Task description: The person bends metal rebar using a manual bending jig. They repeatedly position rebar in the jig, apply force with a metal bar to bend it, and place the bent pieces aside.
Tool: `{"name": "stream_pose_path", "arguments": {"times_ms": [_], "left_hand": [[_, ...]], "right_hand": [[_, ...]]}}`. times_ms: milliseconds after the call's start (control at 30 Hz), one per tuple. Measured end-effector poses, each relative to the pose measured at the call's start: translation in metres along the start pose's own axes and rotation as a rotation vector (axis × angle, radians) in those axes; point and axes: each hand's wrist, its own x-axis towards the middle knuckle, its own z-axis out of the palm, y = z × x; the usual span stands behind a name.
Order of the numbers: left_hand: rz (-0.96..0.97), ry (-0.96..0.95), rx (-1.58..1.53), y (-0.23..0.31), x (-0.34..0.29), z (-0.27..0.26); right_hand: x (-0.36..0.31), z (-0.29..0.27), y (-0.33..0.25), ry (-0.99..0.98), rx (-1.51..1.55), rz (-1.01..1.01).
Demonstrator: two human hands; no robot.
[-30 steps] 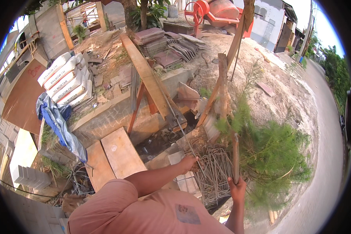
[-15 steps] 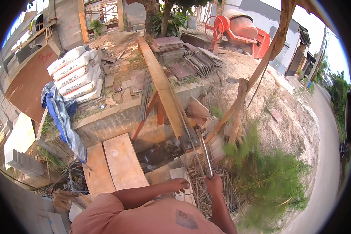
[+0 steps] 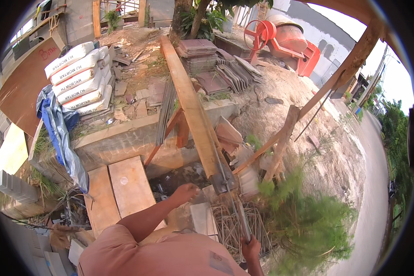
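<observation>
My right hand (image 3: 250,249) is wrapped round the lower end of a long metal bar (image 3: 242,217), which reaches up to a metal plate (image 3: 224,183) on the near end of a wooden plank (image 3: 188,103). A thin steel rod (image 3: 217,154) lies along the plank's right side and runs over the plate. My left hand (image 3: 186,193) is in the air left of the plate, apart from the bar; its fingers are blurred, seem curled, and show nothing held. Beneath the bar lies a pile of bent steel rebar pieces (image 3: 225,220).
Leafy green branches (image 3: 308,211) stand close on my right. Slanted wooden poles (image 3: 283,138) rise beyond them. Two boards (image 3: 126,179) lie at left, below stacked white sacks (image 3: 80,80) and a blue tarp (image 3: 64,133). Roof tiles (image 3: 198,55) and an orange cement mixer (image 3: 287,41) are farther back.
My right hand has drawn the bar's lower end down toward me, and its upper end now lies at the plate. My left hand has moved left and forward, away from the bar. The view has shifted slightly.
</observation>
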Motion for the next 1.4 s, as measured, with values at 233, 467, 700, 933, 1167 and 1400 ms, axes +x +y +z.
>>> {"name": "stream_pose_path", "arguments": {"times_ms": [233,467,700,933,1167,1400], "left_hand": [[0.454,0.321,0.705,0.074,0.118,0.011],[0.434,0.574,0.891,0.081,0.192,0.053],[0.374,0.496,0.969,0.092,0.182,0.055],[0.348,0.522,0.989,0.090,0.187,0.053],[0.365,0.556,1.014,0.085,0.192,0.054],[0.358,0.529,1.003,0.088,0.190,0.058]], "right_hand": [[-0.153,-0.075,0.080,-0.120,-0.147,0.331],[-0.267,-0.085,0.162,-0.019,-0.190,0.450],[-0.267,-0.074,0.138,-0.032,-0.212,0.448],[-0.222,-0.069,0.092,0.055,-0.140,0.397],[-0.221,-0.031,0.132,0.096,-0.008,0.304],[-0.215,-0.052,0.094,-0.054,-0.082,0.520]]}}
